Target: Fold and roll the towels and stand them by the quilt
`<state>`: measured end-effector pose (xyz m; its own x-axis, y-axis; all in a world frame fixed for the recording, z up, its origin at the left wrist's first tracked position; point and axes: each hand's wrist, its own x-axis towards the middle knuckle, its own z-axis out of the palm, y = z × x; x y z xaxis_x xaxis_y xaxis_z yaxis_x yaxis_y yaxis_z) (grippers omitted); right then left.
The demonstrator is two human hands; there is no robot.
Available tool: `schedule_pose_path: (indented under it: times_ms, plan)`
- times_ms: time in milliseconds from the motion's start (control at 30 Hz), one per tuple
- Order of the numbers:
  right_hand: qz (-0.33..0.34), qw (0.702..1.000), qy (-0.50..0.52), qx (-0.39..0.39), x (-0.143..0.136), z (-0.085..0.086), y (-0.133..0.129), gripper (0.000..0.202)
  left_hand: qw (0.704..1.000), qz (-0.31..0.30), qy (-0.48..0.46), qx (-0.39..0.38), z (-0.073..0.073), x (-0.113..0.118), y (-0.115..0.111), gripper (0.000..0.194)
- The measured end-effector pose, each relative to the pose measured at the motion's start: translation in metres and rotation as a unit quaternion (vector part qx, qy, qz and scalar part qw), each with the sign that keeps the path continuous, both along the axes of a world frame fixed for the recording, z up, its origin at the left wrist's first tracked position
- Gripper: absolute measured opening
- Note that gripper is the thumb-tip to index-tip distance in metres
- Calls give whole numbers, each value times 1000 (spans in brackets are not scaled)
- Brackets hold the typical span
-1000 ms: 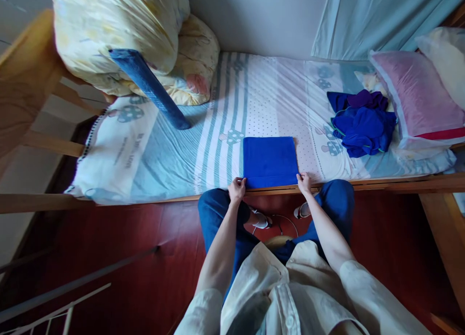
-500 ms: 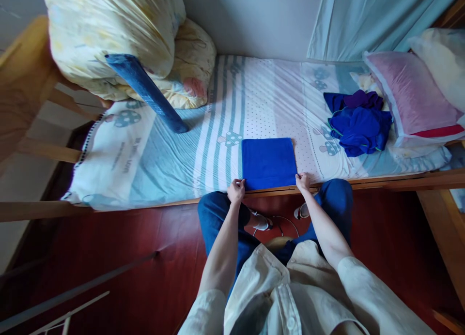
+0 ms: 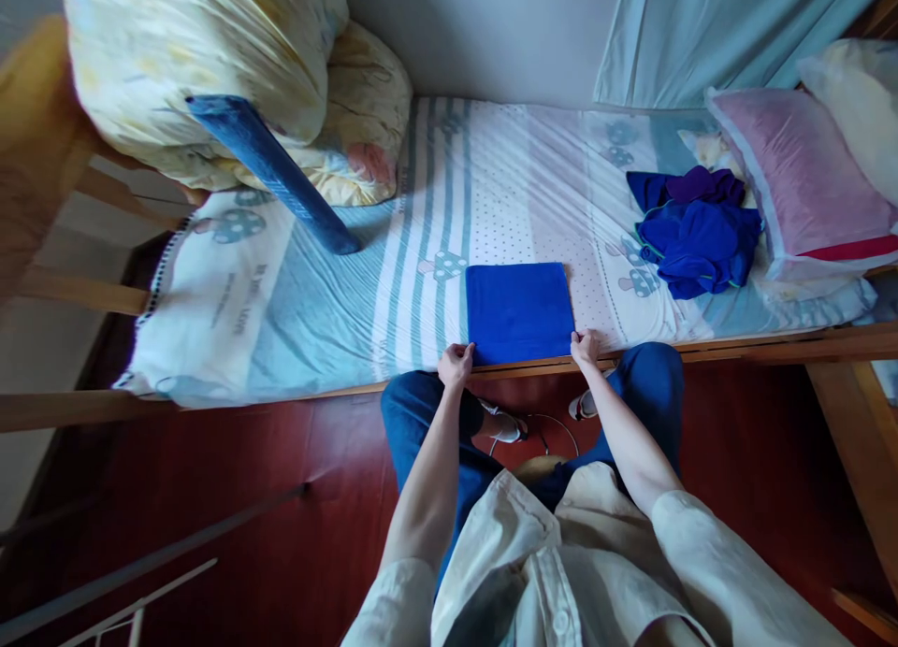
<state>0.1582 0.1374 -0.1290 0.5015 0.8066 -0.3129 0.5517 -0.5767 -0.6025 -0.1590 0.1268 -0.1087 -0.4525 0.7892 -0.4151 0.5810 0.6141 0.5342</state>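
Two bare hands are at work on a folded blue cloth (image 3: 519,310), which lies flat and nearly square on the bed (image 3: 337,338), its near side along the wooden edge. From where I stand, the left hand (image 3: 456,364) is at the cloth's near left corner, thumb and fingers drawn together in a pinch on the fabric. The right hand (image 3: 585,348) has the near right corner in much the same way, its fingers curled in. Neither is spread. Both forearms reach forward and lean inward to the cloth from pale sleeves (image 3: 397,600), elbows bent a little, backs of the hands mostly upward. The knees, in blue trousers (image 3: 649,385), stand apart to either side, on the near side of the cloth.

To the right of the cloth, well apart from it, sits a crumpled heap of blue and purple fabric (image 3: 702,236). Farther right is a pink pillow (image 3: 800,175) inside what looks like a pale, see-through cover (image 3: 740,151), with a red strip showing along its near side. Left of the cloth and farther back, a dark blue tube (image 3: 273,175) leans against a bulging yellow bundle (image 3: 203,58); what fills either one, I can't tell.
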Motion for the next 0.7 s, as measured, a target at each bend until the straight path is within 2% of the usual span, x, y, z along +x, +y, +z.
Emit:
schedule_pose_path:
  times_ms: [67, 133, 233, 300, 367, 500, 600, 700]
  plan:
    - [17, 999, -22, 39, -1, 9, -9, 22, 998, -38, 4, 47, 6, -7, -10, 25]
    - [61, 991, -67, 99, -1, 20, -21, 31, 988, -97, 25, 114, 12, -14, -21, 29]
    - [163, 966, -126, 154, -1, 39, -39, 37, 951, -232, 57, 196, 22, -21, -34, 37]
    - [240, 948, -137, 158, -3, 48, -47, 38, 921, -328, 63, 200, 26, -19, -37, 44]
    - [307, 930, -140, 149, -6, 50, -50, 41, 898, -397, 71, 173, 24, -12, -35, 53]
    - [390, 901, -157, 109, -7, 42, -46, 48, 882, -445, 106, 113, 6, 1, -29, 65]
    - [419, 888, -170, 84, -4, 34, -36, 52, 880, -449, 125, 91, -7, 6, -24, 67]
    - [440, 878, -181, 64, -1, 32, -24, 52, 877, -457, 124, 82, -14, 7, -18, 67]
